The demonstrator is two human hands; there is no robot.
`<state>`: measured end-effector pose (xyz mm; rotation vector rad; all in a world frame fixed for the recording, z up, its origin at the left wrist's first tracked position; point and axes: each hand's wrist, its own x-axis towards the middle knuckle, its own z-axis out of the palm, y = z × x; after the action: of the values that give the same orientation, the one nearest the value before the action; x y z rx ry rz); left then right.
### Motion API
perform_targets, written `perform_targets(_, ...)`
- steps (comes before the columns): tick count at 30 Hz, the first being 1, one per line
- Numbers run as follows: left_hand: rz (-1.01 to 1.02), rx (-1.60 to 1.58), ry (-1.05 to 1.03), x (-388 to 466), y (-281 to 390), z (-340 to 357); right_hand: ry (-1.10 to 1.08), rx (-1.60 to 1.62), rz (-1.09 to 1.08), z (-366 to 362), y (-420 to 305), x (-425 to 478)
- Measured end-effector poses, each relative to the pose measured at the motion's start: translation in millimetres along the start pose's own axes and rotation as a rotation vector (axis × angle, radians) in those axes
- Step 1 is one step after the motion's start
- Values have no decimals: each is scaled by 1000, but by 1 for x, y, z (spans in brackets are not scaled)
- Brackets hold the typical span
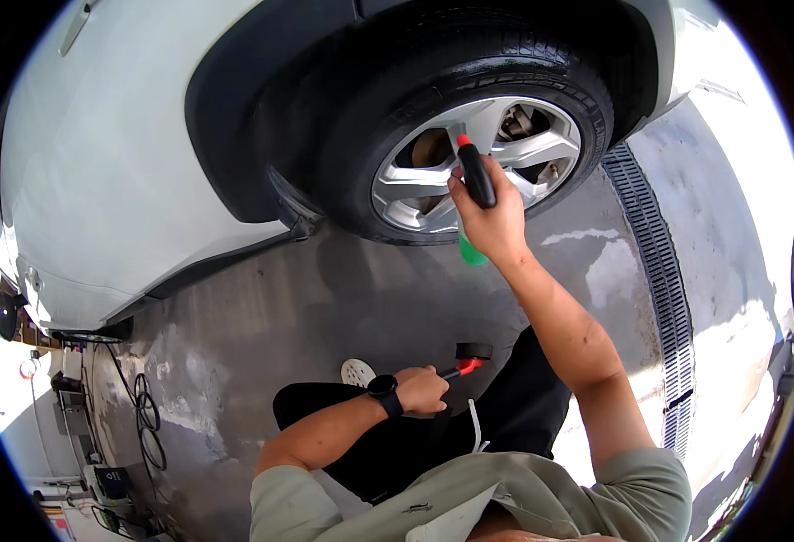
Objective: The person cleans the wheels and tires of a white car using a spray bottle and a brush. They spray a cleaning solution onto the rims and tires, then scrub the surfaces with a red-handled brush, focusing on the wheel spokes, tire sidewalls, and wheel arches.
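Note:
In my right hand [495,220] is a spray bottle [472,252] with a black and red trigger head and green liquid inside. I hold it in front of the silver alloy wheel rim [416,177], its red nozzle pointing at the wheel. The black tire [349,162] around the rim looks wet and glossy along its upper tread. Lower down, near my knees, my left hand [424,391] is closed around the handle of a red and black applicator brush [471,362]. Its round dark head is raised off the floor, clear of the tire.
The white car body [105,156] with black arch trim [224,135] rises on the left. A slotted floor drain [654,271] runs along the right. A coiled black hose [146,420] lies at left, beside equipment [109,484]. My shoe [356,372] rests on the concrete floor [288,305].

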<state>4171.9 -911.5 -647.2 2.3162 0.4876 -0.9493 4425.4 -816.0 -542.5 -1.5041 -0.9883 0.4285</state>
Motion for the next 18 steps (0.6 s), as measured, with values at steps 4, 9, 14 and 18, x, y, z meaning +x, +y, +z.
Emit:
perform_targets(4,103,199,87,4,0,6,-207,-317,-95,57,11,-14)
perform_targets(9,116,247,203,-3,-3,29,-497,-488,-35,106,64,-66)
perform_targets(14,131,305,197,-10,6,32,-403,-373,-103,121,72,-65)
perform_targets(18,122,278,151,-9,11,36,-596,-634,-12,150,134,-70)
